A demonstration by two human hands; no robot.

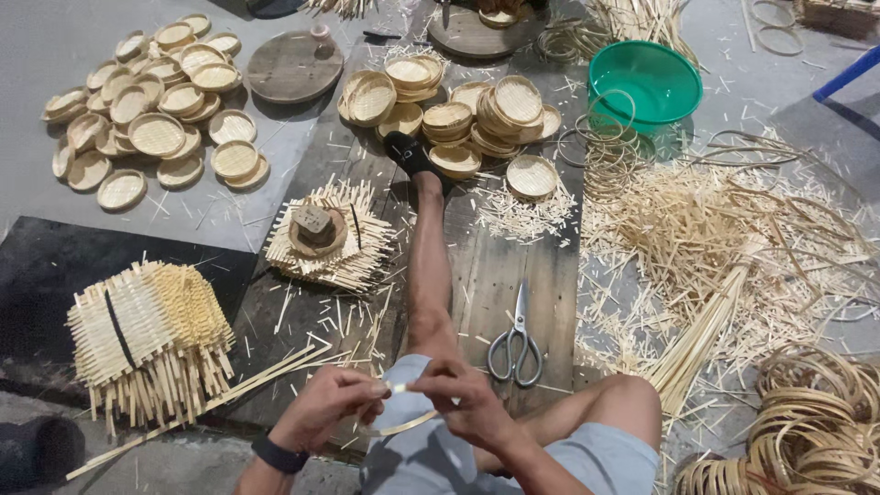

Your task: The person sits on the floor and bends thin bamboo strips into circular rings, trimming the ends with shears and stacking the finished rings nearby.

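Observation:
My left hand (pixel 328 403) and my right hand (pixel 466 396) meet over my lap and pinch a thin pale bamboo strip (pixel 401 423), which curves down between them. A dark band sits on my left wrist. One leg stretches forward along a wooden board (pixel 500 266), its foot in a dark sock. Grey scissors (pixel 515 341) lie on the board just right of that leg, close to my right hand.
Stacks of woven bamboo mats (pixel 151 330) lie at the left, one (pixel 330 234) with a block on it. Small round woven trays (pixel 151 105) pile up far left and ahead. A green basin (pixel 644 84), bamboo rings (pixel 807 422) and loose splints (pixel 715 247) are at the right.

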